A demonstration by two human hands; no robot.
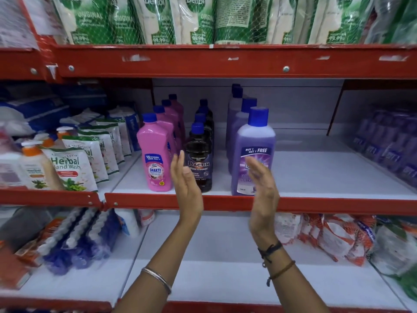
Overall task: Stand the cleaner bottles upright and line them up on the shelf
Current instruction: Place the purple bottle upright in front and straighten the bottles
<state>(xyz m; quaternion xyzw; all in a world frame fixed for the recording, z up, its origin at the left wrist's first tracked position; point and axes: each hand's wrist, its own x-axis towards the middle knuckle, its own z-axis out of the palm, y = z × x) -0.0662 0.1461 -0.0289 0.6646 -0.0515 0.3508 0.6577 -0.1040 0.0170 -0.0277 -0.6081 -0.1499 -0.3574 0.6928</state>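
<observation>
Three rows of cleaner bottles stand upright on the middle shelf point(316, 177), each running front to back. The pink bottle point(154, 159) leads the left row, the black bottle point(199, 163) the middle one, the purple bottle point(255, 150) the right one; all have blue caps. My left hand point(186, 184) is raised flat in front of the black bottle, fingers straight, holding nothing. My right hand point(262, 190) is raised flat in front of the purple bottle, palm facing left, also holding nothing. Both palms face each other.
Herbal hand wash pouches point(70, 168) and pump bottles fill the shelf to the left. Purple packs point(388, 143) sit at the far right. Green and white refill pouches point(158, 19) fill the upper shelf. Brushes point(74, 238) and packets point(334, 236) lie on the lower shelf.
</observation>
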